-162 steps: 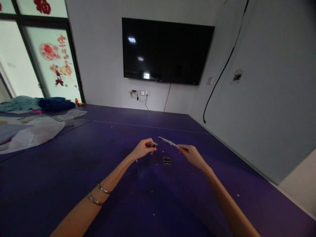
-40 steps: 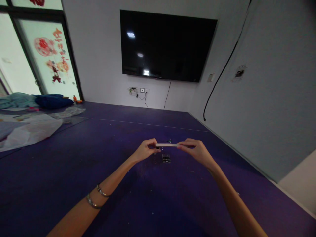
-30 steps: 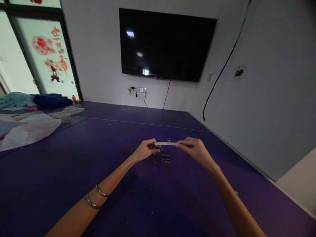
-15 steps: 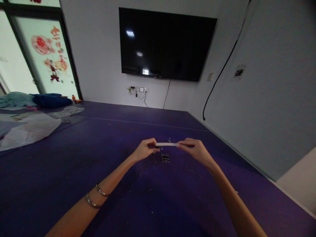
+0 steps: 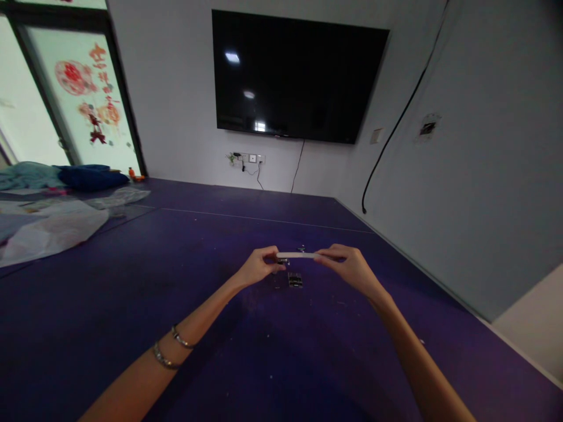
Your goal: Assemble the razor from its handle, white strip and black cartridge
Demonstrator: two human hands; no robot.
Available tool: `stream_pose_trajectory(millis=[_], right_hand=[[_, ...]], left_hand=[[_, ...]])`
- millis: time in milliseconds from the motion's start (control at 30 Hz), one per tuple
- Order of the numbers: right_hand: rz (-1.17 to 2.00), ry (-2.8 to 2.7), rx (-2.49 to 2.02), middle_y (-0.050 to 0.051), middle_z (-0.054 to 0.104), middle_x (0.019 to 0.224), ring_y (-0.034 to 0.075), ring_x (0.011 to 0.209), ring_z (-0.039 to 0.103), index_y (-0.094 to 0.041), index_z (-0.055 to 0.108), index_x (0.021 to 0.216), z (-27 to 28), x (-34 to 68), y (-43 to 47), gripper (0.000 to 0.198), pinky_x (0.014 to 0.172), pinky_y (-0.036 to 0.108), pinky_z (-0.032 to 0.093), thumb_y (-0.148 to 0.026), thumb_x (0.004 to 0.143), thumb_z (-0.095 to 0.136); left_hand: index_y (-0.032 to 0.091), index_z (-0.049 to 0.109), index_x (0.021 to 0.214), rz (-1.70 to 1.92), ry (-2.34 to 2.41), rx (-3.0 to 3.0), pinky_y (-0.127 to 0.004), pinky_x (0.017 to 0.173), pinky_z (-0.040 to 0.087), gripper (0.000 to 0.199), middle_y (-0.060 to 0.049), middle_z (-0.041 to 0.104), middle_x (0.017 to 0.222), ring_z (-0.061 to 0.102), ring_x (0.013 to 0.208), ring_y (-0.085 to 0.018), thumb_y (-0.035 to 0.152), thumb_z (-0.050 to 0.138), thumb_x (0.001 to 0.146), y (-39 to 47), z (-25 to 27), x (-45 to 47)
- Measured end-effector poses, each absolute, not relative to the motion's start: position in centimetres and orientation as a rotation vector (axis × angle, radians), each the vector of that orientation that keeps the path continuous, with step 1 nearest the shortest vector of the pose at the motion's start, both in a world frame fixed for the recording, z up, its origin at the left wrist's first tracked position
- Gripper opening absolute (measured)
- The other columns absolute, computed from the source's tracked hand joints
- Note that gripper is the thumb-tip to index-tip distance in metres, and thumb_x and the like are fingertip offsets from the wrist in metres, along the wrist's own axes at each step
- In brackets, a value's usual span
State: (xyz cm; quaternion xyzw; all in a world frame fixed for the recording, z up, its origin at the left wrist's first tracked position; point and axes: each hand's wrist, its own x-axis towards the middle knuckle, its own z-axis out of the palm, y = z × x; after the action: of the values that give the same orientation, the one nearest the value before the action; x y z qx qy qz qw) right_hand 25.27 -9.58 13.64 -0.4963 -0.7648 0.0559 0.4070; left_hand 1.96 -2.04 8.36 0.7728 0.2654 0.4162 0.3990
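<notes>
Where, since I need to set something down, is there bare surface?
Two mostly bare patches: between the plastic sheet and left forearm, and between right forearm and right wall. Crowded: the middle, with the black piece and the held strip.

Person's bare left forearm (image 5: pixel 206 316) and right forearm (image 5: pixel 413 346) angling forward and inward, left hand (image 5: pixel 258 268) curled in a pinch, right hand (image 5: pixel 349 262) pinching opposite, both nearly level, hands apart
</notes>
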Motion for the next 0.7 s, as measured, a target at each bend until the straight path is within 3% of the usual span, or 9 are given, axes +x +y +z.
stream_pose_trajectory(millis=[700], right_hand=[[0.303, -1.889, -1.286, 0.004, 0.067, 0.076, 0.016, 0.068, 0.058, -0.021, 0.073, 0.083, 13.21, 26.15, -9.02, 0.027, 0.060, 0.027, 0.041, -0.043, 0.076, 0.058]], left_hand=[[0.014, 0.053, 0.067, 1.069, 0.659, 1.987, -0.023, 0.064, 0.042, 0.017, 0.003, 0.054, 0.068, 0.051, 0.066, -0.009, 0.023, 0.068, 0.067, -2.19, 8.53, 1.94]])
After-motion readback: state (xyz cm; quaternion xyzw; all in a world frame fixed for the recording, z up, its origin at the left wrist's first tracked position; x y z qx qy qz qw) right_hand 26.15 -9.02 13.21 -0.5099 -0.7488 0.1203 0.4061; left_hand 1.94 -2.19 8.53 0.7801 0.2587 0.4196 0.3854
